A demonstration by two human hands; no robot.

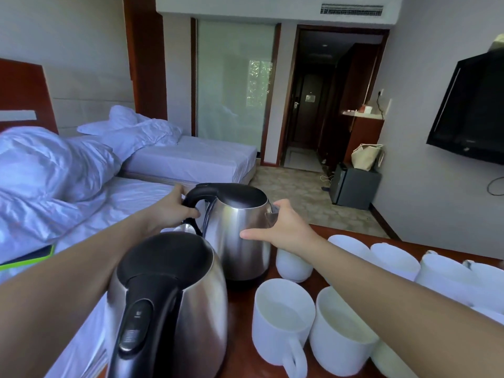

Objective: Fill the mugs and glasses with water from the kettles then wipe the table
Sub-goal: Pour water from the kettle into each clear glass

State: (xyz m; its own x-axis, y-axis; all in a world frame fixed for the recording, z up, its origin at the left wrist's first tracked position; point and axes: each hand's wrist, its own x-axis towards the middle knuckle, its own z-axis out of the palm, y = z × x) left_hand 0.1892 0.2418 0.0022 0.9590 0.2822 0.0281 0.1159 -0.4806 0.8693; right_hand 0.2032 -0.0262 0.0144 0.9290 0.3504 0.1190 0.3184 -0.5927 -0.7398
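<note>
Our left hand was wrapped round the black handle of the far kettle, fingers curled through the loop. Our right hand lay against the kettle's opposite side. Its thumb was stretched along the steel and its fingers reached up by the spout, steadying rather than clasping as far as we could tell.

The far kettle stood upright on the table, behind the near kettle, which neither hand touched.

The line that mattered ran from handle to spout. The handle was on the left in our grip and the spout pointed right, towards the mugs. One mug sat just beside the kettle's base, below our right wrist. Two more stood nearer us, touching each other, and a further row ran off to the right.

We judged that a pour would need only a lift and a tilt to the right, with no turning of the kettle. The left hand would carry the weight, and the right hand, nearer the mugs, would have to come away from the spout first. We could not tell whether the mugs held water.
</note>
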